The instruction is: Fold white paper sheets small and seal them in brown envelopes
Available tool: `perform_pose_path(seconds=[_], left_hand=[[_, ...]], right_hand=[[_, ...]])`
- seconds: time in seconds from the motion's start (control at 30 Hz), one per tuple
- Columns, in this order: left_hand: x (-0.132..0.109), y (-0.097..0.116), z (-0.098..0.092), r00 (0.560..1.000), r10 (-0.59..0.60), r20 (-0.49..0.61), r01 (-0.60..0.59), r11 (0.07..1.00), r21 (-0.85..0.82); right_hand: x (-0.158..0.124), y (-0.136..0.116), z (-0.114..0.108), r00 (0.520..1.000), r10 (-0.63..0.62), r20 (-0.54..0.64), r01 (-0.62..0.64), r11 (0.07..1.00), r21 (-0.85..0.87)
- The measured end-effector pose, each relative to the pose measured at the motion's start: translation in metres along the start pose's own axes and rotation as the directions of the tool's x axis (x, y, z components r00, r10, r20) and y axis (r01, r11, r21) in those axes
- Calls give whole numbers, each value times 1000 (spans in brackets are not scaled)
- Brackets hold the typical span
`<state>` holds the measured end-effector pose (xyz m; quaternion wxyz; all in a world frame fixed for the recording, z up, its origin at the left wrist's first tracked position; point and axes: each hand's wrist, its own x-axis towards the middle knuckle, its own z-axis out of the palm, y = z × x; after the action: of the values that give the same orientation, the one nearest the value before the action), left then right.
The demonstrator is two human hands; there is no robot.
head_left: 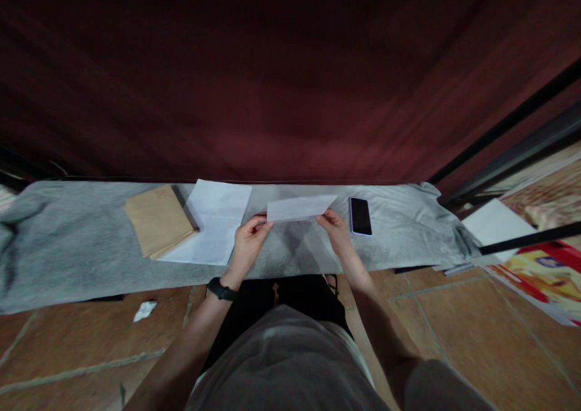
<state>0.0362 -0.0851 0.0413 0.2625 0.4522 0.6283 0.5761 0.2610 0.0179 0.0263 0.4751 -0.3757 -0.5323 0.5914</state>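
A folded white sheet of paper [299,208] is held up over the middle of the cloth-covered table, stretched between both hands. My left hand [250,236] pinches its left end, thumb in front and fingers behind. At the lower right end, my right hand [334,226] grips it between thumb and fingers. Left of my hands lie white paper sheets [218,223] with faint crease lines. A stack of brown paper envelopes [160,220] rests partly on those sheets. Close to the right hand is a phone [361,216] with a dark screen and a pale purple case.
A grey cloth [408,223] covers the long narrow table. Behind it hangs a dark red curtain [290,96]. Black bars [508,120] stand at the right, near a red and yellow box [540,272]. A crumpled white scrap [145,310] lies on the tiled floor.
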Motion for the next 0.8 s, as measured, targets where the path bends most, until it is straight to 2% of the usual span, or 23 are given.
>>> perform_pose_path(seconds=[0.13,0.23,0.3,0.43,0.57,0.67,0.8], left_hand=[[-11,-33,-3,978,167,128,-180,979,97],[-22,-58,-6,942,228,247,-278,942,188],[-30,-72,-8,917,251,311,-330,914,235],[-46,-86,-13,877,257,405,-401,856,325],[-62,-89,-22,846,256,468,-453,808,376],[-69,-90,-25,874,237,424,-413,823,391],[-68,-89,-21,950,186,250,-277,871,406]], right_hand=[[-12,15,-8,995,-18,97,27,995,-97],[-24,36,-17,985,-30,168,72,965,-250],[-31,50,-22,971,-66,228,149,917,-369],[-45,67,-33,924,-112,365,309,781,-543],[-53,69,-39,896,-95,435,369,704,-607],[-51,68,-38,902,-66,426,347,697,-628],[-40,70,-28,952,-44,304,229,763,-605]])
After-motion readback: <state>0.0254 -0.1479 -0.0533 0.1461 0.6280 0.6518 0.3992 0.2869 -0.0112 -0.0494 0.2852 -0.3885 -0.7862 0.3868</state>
